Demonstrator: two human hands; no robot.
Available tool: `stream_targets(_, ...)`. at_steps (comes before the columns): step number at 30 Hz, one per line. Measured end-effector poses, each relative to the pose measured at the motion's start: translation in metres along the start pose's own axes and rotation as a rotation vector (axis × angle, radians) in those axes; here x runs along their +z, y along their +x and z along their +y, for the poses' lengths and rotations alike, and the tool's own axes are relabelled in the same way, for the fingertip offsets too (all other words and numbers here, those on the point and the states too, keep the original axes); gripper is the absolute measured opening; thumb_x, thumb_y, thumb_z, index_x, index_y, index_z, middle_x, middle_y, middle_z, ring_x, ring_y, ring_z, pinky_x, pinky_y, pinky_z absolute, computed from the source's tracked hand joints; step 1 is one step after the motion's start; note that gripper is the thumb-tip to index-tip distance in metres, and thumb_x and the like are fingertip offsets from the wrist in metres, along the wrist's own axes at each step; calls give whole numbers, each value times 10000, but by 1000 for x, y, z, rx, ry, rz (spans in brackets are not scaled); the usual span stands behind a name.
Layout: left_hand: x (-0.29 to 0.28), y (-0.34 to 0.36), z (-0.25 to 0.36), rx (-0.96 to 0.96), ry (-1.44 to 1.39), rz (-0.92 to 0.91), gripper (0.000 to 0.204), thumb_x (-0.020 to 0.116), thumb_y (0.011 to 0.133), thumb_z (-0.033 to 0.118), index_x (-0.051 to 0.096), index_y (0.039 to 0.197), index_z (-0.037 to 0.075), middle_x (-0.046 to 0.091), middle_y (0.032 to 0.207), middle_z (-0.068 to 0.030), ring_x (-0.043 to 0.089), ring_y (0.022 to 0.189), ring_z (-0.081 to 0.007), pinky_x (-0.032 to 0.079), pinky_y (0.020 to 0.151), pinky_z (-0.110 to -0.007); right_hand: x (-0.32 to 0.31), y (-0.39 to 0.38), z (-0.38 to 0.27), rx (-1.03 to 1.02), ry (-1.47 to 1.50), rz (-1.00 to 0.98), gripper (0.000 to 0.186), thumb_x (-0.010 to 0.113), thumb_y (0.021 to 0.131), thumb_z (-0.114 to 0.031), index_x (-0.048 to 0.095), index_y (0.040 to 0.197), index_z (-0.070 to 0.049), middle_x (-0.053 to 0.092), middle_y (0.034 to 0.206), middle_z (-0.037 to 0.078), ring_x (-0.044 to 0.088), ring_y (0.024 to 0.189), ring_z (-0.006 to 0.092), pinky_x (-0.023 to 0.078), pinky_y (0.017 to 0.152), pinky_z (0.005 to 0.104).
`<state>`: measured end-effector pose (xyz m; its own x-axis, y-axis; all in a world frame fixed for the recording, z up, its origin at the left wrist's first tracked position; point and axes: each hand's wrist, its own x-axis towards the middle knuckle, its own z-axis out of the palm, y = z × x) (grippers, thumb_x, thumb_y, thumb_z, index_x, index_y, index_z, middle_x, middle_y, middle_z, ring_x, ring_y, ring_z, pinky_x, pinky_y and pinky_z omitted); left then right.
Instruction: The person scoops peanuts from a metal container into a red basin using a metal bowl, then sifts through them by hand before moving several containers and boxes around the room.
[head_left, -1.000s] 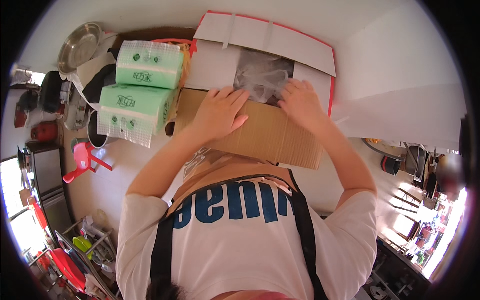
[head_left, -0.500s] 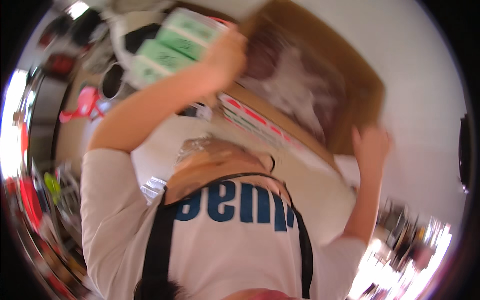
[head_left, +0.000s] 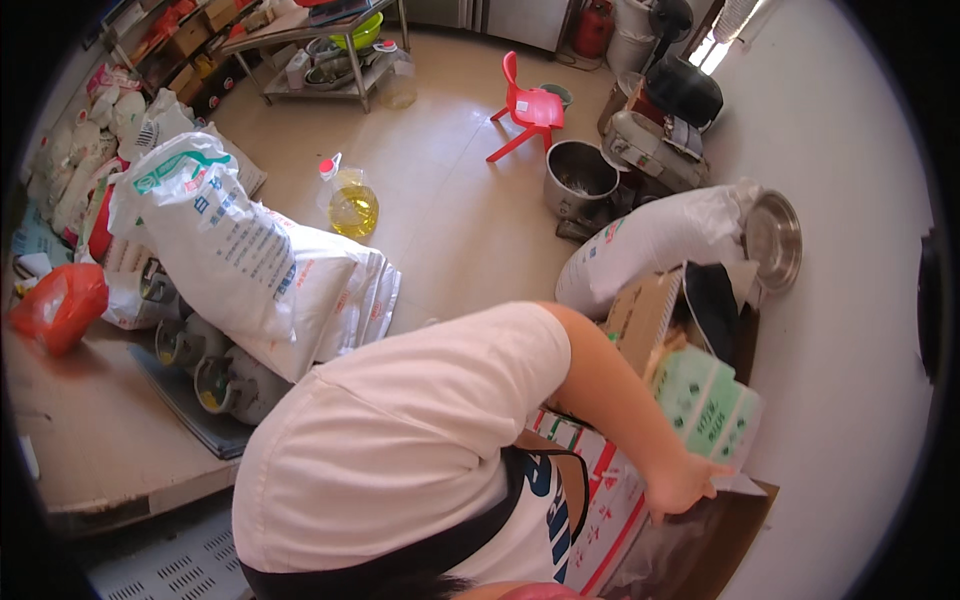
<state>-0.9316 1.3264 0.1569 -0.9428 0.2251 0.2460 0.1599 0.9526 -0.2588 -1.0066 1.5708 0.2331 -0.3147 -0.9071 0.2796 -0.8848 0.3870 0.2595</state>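
Note:
My left arm reaches down to the right. My left hand (head_left: pixel 682 488) is at the near end of a stack of green-and-white packs (head_left: pixel 705 405) in clear wrap, over the edge of an open brown cardboard carton (head_left: pixel 735 540). Its visible fingers look stretched and apart, and I make out nothing held in them. Clear plastic film (head_left: pixel 645 550) shows inside the carton. A white box with red print (head_left: pixel 610 500) stands along the carton's near side. My right hand is out of view.
A white wall (head_left: pixel 850 300) rises at the right. Beyond the packs lie a white sack (head_left: pixel 650 240), a steel bowl (head_left: pixel 775 240) and a pot (head_left: pixel 580 180). Large white sacks (head_left: pixel 230 240), an oil jug (head_left: pixel 353 208) and a red chair (head_left: pixel 528 105) stand across the floor.
The view has swung left, bringing the floor, sacks and chair in. My right hand has left the picture. My left hand remains by the green packs and the carton.

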Motion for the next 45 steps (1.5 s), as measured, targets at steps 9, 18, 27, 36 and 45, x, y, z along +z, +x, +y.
stream_targets(9,-57,-237,-42,-127,-355,406,257,655,782,376,682,868,135,642,880,-44,572,1008,-236,210,1087,-524,36,126,-174,251,94,250,413,627,877,-242,567,1219,-17,533,1286,170,465,1220,324,360,1021,438)
stream_targets(18,21,-630,59,-1505,-640,-1361,433,630,801,283,622,1198,111,628,1168,-161,555,1134,-331,244,1021,-640,66,205,-392,-503,345,198,321,654,819,-197,627,1090,-26,550,1231,161,494,1150,346,390,974,443)
stream_targets(27,-56,-578,141,-2366,-931,-753,307,643,756,241,699,1005,70,678,1028,-124,621,998,-311,345,946,-597,59,342,-494,-996,580,27,311,679,796,-187,643,1061,-28,538,1249,192,505,1130,365,412,946,439)
stream_targets(36,21,-706,119,-2749,-820,-193,482,585,813,415,587,1174,95,654,1071,-164,628,985,-336,480,853,-450,60,478,-748,-1368,549,37,330,691,754,-176,641,1042,-23,536,1236,231,518,1115,387,423,934,456)
stream_targets(45,138,-811,128,-3177,-1098,818,381,512,869,329,659,1059,33,651,1013,-221,635,943,-329,490,823,-436,-21,508,-1059,-1716,570,0,318,707,739,-231,650,1015,-84,549,1210,144,523,1123,308,411,939,436)
